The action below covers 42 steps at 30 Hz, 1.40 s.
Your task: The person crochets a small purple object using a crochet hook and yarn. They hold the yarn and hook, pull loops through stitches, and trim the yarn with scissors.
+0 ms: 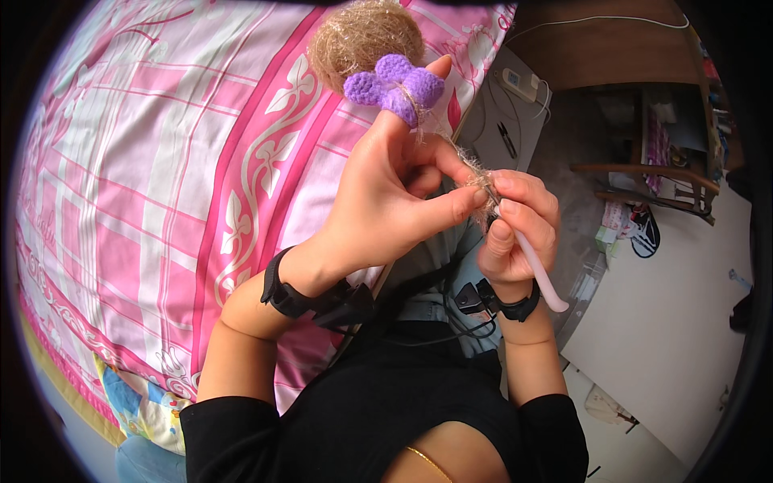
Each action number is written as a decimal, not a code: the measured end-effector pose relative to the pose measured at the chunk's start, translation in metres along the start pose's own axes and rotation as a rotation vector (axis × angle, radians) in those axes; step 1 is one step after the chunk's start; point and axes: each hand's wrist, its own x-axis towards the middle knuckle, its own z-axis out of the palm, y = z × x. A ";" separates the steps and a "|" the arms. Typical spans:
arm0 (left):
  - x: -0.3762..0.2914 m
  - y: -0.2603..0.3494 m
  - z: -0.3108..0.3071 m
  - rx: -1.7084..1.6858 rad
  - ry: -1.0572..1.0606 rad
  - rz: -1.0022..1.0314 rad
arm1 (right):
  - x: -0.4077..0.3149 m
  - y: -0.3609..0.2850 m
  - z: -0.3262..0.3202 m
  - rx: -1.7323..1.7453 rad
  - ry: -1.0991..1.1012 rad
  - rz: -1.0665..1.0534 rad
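My left hand (392, 187) pinches a small piece of fuzzy tan crochet work (480, 187) between thumb and a finger. On its raised finger sits a purple crocheted piece with rounded lobes (395, 90), with tan yarn looped round it. My right hand (525, 223) grips a crochet hook with a pale pink handle (534, 265); its metal end is in the tan work, and the tip is hidden. Both hands meet at this work. Beyond my left hand, a large ball of fuzzy tan yarn (365, 42) lies on the pink patterned bedspread (241, 151).
At the right of the bed, a power strip (519, 84) and a dark pen-like tool (507, 140) lie on a grey surface. A wooden chair (652, 175) stands farther right. Black straps circle both wrists, with a black cable (423, 343) near my lap.
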 end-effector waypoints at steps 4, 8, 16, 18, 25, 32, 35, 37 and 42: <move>0.000 -0.005 0.004 -0.037 0.034 -0.055 | -0.001 0.000 -0.001 -0.137 -0.023 -0.035; -0.002 -0.010 0.003 0.291 0.022 0.149 | 0.001 0.001 -0.001 -0.276 -0.018 -0.052; 0.002 -0.014 -0.004 0.432 -0.018 0.237 | 0.003 -0.002 0.006 0.237 0.070 0.428; 0.004 -0.012 -0.007 0.243 -0.071 0.117 | 0.000 -0.003 -0.002 0.582 0.079 0.639; 0.014 -0.003 -0.036 -0.031 -0.392 -0.126 | -0.010 0.021 -0.055 1.311 0.009 0.735; 0.018 0.005 -0.040 1.341 -0.476 0.167 | -0.020 0.026 -0.096 1.332 0.167 0.677; 0.017 0.009 -0.032 1.652 0.100 0.375 | -0.020 0.022 -0.100 1.134 0.264 0.652; 0.014 0.015 -0.030 1.604 0.315 0.492 | -0.019 0.017 -0.095 0.975 0.223 0.659; 0.007 0.003 -0.002 0.458 0.263 0.382 | -0.009 0.014 -0.058 0.610 0.231 0.587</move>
